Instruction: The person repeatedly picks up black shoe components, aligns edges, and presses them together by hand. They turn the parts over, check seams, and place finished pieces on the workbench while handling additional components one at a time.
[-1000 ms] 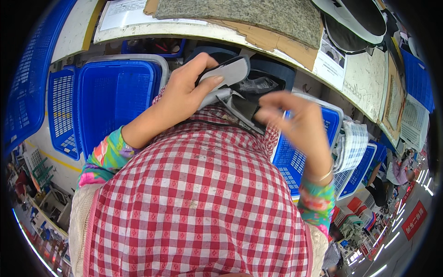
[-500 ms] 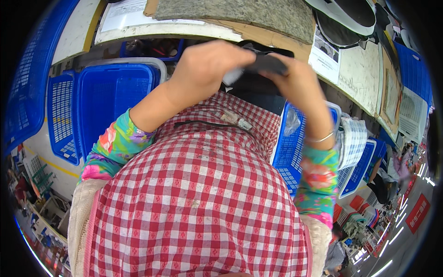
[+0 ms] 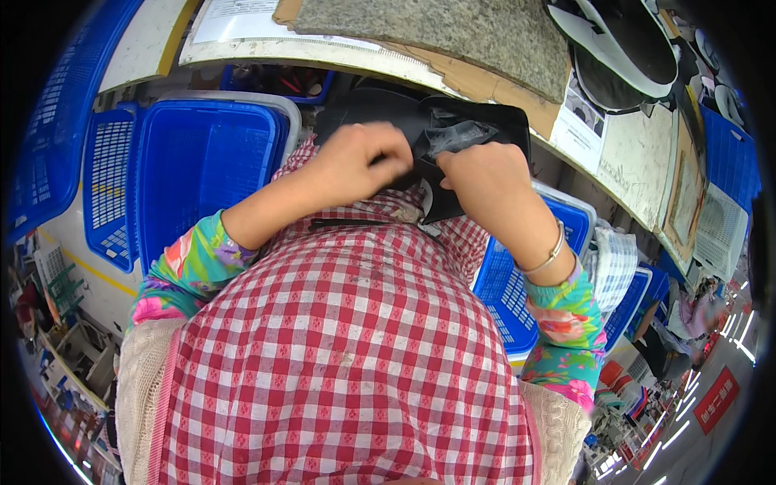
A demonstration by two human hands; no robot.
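Black, smooth pieces (image 3: pixel 497 121) lie across my lap, just below the table's edge. On them is a crumpled piece of clear plastic (image 3: pixel 461 136). My left hand (image 3: pixel 364 158) is over the left part of the black material, its fingers curled in and slightly blurred; a dark shape shows by the fingertips, but its kind is unclear. Beside the plastic, my right hand (image 3: pixel 489 178) is closed with thumb and fingertips pointing down toward the black material. What it pinches is hidden. A small white curved edge (image 3: pixel 426 198) shows between the hands.
A white worktable (image 3: pixel 396 65) with a grey stone-like slab (image 3: pixel 453 36) spans the far side. White-and-black shoe-like parts (image 3: pixel 618 48) rest on its right end. Blue baskets stand at left (image 3: pixel 206 174) and right (image 3: pixel 509 303), one by a checked cloth (image 3: pixel 616 255).
Both hands have come lower and nearer to me. The dark strip held up between them is no longer raised; the black pieces and clear plastic now show.
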